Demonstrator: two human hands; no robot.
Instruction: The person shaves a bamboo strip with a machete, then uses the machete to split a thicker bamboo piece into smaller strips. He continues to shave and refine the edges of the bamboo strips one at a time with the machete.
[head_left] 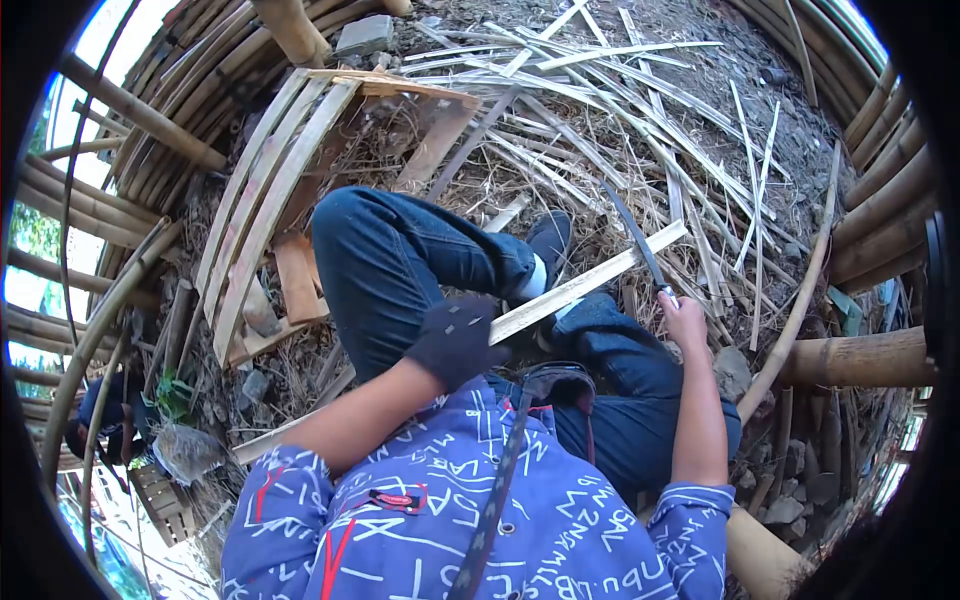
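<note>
The pale strip [575, 287], straight, flat and rough-faced, is clasped in the left grip [452, 342] and slants from it, forward and to the right, to a blunt end ahead of the right grip [684, 322]. The knife [638, 236] sits in the right grip, its slim dark blade pointing forward and left, crossing the strip near that end; contact is unclear.

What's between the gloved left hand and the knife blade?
The head view shows a stretch of pale strip between the gloved left hand and the knife blade.
</note>
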